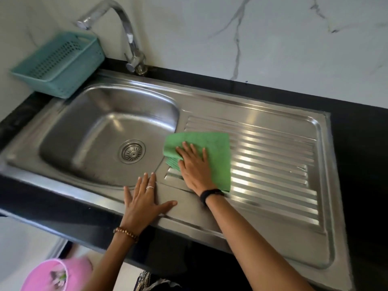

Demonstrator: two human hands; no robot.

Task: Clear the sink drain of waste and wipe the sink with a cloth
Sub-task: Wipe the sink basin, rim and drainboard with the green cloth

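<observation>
Steel sink (273, 106) fills the black counter (361, 143), basin on the left w/ drain strainer (132, 151) at its bottom, ribbed drainboard (273, 164) on the right. Teal basket (60, 64) sits at the back-left corner next to the tap (128, 36). Green cloth (214, 152) lies on the drainboard's left edge, right hand (194, 166) flat on it, fingers spread, pressing, no grip. Left hand (144, 198) open, palm down on the front rim. Pink bin (54, 274) bottom left, scraps inside.
</observation>
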